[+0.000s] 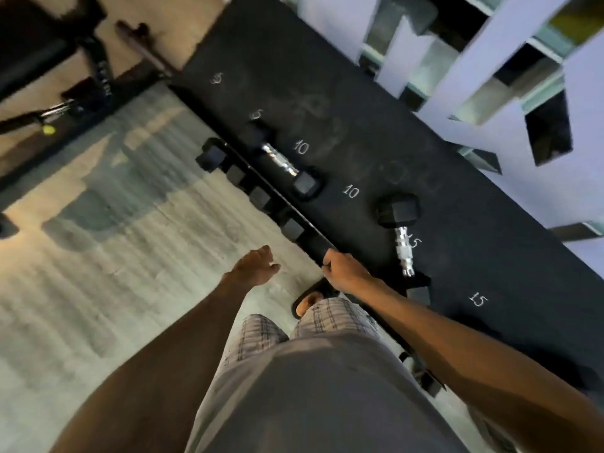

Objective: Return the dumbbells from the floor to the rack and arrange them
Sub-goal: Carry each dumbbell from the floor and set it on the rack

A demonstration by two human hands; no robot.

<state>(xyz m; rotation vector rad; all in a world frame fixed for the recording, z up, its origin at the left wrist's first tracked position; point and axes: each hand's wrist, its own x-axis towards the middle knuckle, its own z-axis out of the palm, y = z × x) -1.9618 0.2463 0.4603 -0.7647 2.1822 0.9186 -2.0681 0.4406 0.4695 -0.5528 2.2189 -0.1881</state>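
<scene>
The black rack (343, 103) runs diagonally, its top chalked with 5, 10 and 15. One black hex dumbbell (279, 160) with a chrome handle lies on it by a 10 mark. A second, bigger dumbbell (403, 250) lies across a 15 mark. Several dumbbell heads (209, 155) on a lower tier poke out under the front edge. My left hand (256, 266) hangs over the floor with relaxed fingers and holds nothing. My right hand (343, 269) is curled at the rack's front edge; nothing shows inside it. The frame is blurred.
Grey concrete floor (114, 256) spreads to the left of the rack. A black bench frame (81, 76) and a dark bar (140, 44) sit at the upper left. A pale wall with openings (490, 76) stands behind the rack. My sandalled foot (310, 300) is beside the rack base.
</scene>
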